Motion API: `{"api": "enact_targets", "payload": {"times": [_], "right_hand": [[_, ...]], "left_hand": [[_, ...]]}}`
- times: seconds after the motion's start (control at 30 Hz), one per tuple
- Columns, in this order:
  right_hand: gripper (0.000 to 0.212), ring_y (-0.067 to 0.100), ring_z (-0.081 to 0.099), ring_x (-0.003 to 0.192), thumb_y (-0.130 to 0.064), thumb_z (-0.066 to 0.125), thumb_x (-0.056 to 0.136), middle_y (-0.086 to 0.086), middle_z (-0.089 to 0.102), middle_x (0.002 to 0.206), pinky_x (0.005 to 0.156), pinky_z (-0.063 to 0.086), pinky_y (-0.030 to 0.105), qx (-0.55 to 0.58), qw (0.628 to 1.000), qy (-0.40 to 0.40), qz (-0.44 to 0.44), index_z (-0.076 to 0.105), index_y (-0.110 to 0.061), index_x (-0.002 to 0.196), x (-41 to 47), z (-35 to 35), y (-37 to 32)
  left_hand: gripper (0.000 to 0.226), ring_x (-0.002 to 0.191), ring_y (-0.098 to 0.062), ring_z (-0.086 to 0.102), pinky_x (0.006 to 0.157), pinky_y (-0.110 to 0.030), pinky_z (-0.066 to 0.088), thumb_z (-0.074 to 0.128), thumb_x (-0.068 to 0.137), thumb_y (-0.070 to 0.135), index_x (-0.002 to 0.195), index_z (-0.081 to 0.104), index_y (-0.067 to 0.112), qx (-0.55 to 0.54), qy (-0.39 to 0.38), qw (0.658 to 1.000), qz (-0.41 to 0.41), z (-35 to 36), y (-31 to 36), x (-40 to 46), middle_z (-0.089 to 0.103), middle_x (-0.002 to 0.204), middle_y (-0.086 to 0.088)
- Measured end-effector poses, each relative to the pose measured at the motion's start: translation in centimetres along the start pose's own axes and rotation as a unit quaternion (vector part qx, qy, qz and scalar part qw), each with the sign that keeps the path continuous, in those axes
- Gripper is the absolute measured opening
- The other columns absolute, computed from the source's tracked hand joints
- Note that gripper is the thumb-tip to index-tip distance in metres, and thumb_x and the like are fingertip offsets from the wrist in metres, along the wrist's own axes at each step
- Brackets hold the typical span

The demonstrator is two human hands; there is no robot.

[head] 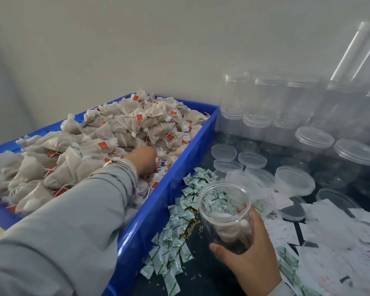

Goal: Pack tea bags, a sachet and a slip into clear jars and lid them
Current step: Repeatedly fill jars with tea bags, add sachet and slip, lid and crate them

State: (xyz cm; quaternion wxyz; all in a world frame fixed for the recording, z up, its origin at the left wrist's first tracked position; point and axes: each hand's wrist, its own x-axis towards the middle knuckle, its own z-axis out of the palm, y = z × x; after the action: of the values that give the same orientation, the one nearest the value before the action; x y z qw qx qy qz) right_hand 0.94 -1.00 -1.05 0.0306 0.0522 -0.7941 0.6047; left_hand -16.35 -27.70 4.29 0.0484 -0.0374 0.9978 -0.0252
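Two hands: right hand [251, 248] grips round clear jar [224, 212]; left hand's [144, 160] grip unclear among papery tea bags [120, 129].

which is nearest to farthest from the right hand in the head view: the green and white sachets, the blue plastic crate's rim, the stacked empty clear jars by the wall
From the right hand:
1. Green and white sachets, just to its left on the dark table.
2. Blue plastic crate's rim, farther left, past the sachets.
3. Stacked empty clear jars, far back against the wall.

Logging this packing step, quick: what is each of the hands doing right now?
Left hand: down among the tea bags in the blue crate, fingers hidden; cannot be told.
Right hand: closed round an open clear jar.
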Motion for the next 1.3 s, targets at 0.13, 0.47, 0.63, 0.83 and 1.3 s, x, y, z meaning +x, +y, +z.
{"api": "enact_targets", "payload": {"times": [0.13,0.47,0.63,0.83,1.3], "right_hand": [[0.095,0.001,0.054,0.114,-0.007,0.091,0.053,-0.016,0.055,0.126,0.098,0.046,0.032,-0.006,1.000,0.031,0.003,0.045,-0.037,0.130,-0.3,-0.1,0.2],[0.093,0.011,0.033,0.135,-0.006,0.076,0.075,-0.001,0.031,0.151,0.111,0.027,0.026,0.082,0.994,-0.047,0.059,0.018,-0.022,0.146,0.5,-0.5,-1.3],[0.103,-0.007,0.053,0.114,0.003,0.086,0.057,-0.007,0.048,0.134,0.091,0.049,0.018,0.065,0.998,0.002,0.022,0.032,-0.023,0.140,-0.1,-0.3,-0.9],[0.107,-0.003,0.062,0.097,0.005,0.086,0.055,-0.002,0.057,0.122,0.079,0.051,0.013,0.077,0.997,0.015,0.015,0.032,-0.023,0.143,0.2,-0.3,0.5],[0.112,0.013,0.053,0.117,-0.016,0.092,0.051,-0.012,0.048,0.135,0.097,0.047,0.048,0.043,0.999,0.018,0.001,0.029,-0.043,0.140,-0.5,-0.1,0.9]], "left_hand": [[0.020,0.061,-0.013,0.051,0.049,-0.022,0.035,0.053,0.094,0.025,0.080,0.055,0.010,-0.178,0.127,0.975,-0.028,-2.5,0.0,-0.7,0.056,0.073,0.000],[0.011,0.039,-0.005,0.033,0.036,-0.013,0.027,0.073,0.070,0.033,0.069,0.070,0.022,-0.618,-0.116,0.746,0.221,-7.7,6.2,-7.5,0.045,0.049,0.003],[0.005,0.045,-0.005,0.042,0.043,-0.013,0.034,0.073,0.082,0.021,0.078,0.070,0.023,-0.484,-0.178,0.807,0.289,-6.7,8.5,-9.0,0.058,0.062,0.001],[0.012,0.045,-0.004,0.042,0.045,-0.014,0.038,0.065,0.087,0.023,0.090,0.067,0.012,-0.494,-0.155,0.818,0.249,-6.9,8.5,-9.1,0.074,0.081,-0.001],[0.017,0.082,-0.014,0.057,0.069,-0.024,0.042,0.052,0.091,0.010,0.098,0.067,0.015,-0.214,0.091,0.973,0.001,-3.9,-0.3,-2.1,0.065,0.104,-0.003]]}}
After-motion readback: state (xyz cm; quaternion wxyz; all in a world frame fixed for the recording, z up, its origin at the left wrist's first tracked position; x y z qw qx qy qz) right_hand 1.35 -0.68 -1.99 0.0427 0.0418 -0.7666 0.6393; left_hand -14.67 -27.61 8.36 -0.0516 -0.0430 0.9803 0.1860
